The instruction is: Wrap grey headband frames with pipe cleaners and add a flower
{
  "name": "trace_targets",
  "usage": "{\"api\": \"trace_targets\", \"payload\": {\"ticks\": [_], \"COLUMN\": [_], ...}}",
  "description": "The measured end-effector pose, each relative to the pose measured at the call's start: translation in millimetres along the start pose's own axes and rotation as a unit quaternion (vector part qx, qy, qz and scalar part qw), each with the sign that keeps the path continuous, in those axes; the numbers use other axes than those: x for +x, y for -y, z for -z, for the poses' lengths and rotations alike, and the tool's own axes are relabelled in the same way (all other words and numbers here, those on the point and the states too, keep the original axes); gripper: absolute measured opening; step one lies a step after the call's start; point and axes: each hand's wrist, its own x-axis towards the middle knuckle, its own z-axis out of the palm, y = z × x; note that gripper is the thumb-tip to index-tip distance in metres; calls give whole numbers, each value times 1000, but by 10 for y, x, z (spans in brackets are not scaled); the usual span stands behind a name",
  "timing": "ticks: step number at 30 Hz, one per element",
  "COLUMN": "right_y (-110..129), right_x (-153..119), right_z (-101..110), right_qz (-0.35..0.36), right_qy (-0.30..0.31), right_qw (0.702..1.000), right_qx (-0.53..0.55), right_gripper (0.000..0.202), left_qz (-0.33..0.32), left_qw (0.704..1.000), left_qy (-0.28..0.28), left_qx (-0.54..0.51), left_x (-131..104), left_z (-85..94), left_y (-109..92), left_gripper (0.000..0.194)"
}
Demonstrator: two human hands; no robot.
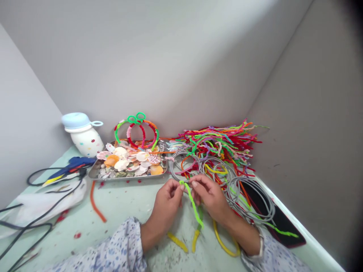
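A lime-green pipe cleaner (194, 207) is pinched at its top end between my two hands, and its fuzzy length hangs down toward the table. My left hand (168, 199) has thumb and forefinger closed on a small bend in it. Close beside, my right hand (210, 197) grips the same end with thumb and forefinger. Two yellow handles (195, 240) of a tool lie below the hands; its head is hidden. To the right, a yellow loop (225, 243) passes beneath my right wrist.
A metal tray (127, 178) holds seashells, with a pipe-cleaner ring ornament (141, 130) at its back. Right of it lie a heap of coloured pipe cleaners (221, 141), grey wire coils (252, 198) and a black flat item (295, 234). A bottle (87, 141) and black cables (42, 219) occupy the left.
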Motion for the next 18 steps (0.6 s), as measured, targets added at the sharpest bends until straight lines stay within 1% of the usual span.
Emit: {"api": "trace_targets", "payload": {"ticks": [1, 3, 7, 11, 15, 18], "right_y": [23, 79, 199, 255, 248, 233], "right_x": [13, 35, 60, 70, 75, 72], "right_z": [11, 39, 87, 113, 122, 91], "right_qz": [-32, -68, -114, -159, -213, -235], "right_qy": [22, 56, 88, 97, 121, 109], "right_qw": [999, 995, 988, 980, 966, 960], "right_qx": [31, 53, 62, 70, 88, 104], "right_gripper": [22, 29, 25, 23, 19, 17], "left_qz": [-7, -23, -51, -64, -63, -46], "left_qw": [1000, 999, 995, 993, 993, 995], "left_qy": [-7, -17, -18, -17, -13, -3], "left_qx": [15, 45, 80, 96, 98, 93], "left_x": [-3, -17, -53, -59, -49, -50], "left_z": [2, 3, 1, -5, -16, -19], "left_y": [-2, -10, -26, -40, -57, -63], "left_gripper": [23, 20, 16, 16, 16, 17]}}
